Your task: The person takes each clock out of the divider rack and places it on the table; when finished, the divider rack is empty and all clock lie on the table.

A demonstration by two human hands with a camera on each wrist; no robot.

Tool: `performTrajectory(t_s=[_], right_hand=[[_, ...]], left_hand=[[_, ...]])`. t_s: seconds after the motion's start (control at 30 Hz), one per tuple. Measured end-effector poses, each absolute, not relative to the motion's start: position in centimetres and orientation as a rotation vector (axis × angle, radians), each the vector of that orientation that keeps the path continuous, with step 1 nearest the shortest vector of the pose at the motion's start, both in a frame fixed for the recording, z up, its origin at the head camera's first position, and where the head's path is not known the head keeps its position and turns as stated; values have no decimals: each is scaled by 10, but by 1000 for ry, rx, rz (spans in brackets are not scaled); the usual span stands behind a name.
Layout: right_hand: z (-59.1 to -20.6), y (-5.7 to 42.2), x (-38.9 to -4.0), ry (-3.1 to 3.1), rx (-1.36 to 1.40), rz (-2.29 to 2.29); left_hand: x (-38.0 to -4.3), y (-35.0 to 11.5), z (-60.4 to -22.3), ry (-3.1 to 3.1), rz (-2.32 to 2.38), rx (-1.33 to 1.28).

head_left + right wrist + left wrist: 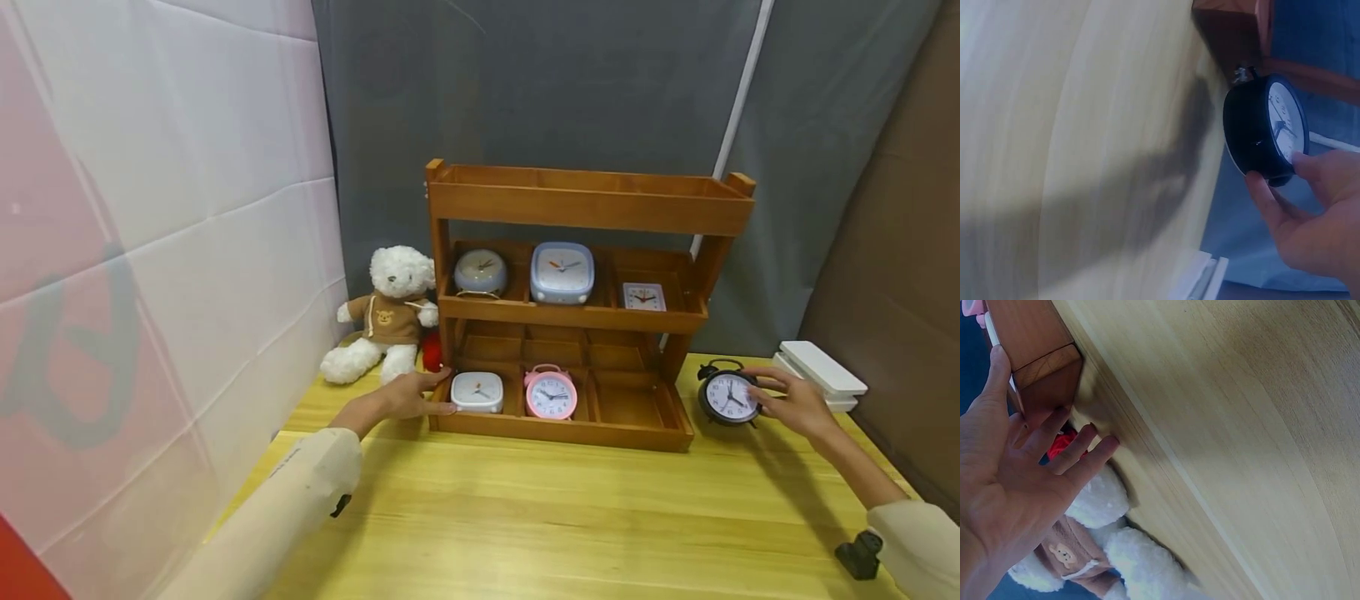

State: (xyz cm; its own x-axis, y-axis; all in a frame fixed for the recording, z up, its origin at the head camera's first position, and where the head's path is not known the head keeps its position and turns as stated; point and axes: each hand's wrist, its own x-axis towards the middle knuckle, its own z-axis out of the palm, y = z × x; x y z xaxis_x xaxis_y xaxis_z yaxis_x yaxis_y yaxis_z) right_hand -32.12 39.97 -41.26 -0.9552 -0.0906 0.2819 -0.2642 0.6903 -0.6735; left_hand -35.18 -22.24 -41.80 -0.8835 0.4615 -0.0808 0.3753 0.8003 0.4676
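A black twin-bell alarm clock (730, 397) is pinched at its right side between the thumb and fingers of my right hand (801, 406). The right wrist view shows the thumb by the dial's rim and a finger on the back of the case. My left hand (407, 397) is at the lower left corner of a brown wooden shelf (555, 430), its fingers spread and fairly straight, the thumb along the front edge. Close to that thumb, a white alarm clock (477, 390) sits in the bottom left compartment. A pink twin-bell alarm clock (551, 394) occupies the one beside it.
On the middle tier are a round blue-grey clock (481, 272), a larger blue clock (562, 272) and a small white square clock (643, 297). A white teddy bear (390, 312) sits left of the shelf near a red object (432, 352). White boxes (823, 368) lie behind my right hand.
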Motion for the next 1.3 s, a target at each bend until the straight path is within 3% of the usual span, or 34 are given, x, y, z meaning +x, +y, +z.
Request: performTrajectory(t_s=[0.7,1.3], right_hand=[[-429,381,-387,-2786,96,1134],[-445,391,-395,-2786,94,994]], left_hand=[[-347,-221,-415,2776,720,660],[-346,-219,-414,2768,710,610]])
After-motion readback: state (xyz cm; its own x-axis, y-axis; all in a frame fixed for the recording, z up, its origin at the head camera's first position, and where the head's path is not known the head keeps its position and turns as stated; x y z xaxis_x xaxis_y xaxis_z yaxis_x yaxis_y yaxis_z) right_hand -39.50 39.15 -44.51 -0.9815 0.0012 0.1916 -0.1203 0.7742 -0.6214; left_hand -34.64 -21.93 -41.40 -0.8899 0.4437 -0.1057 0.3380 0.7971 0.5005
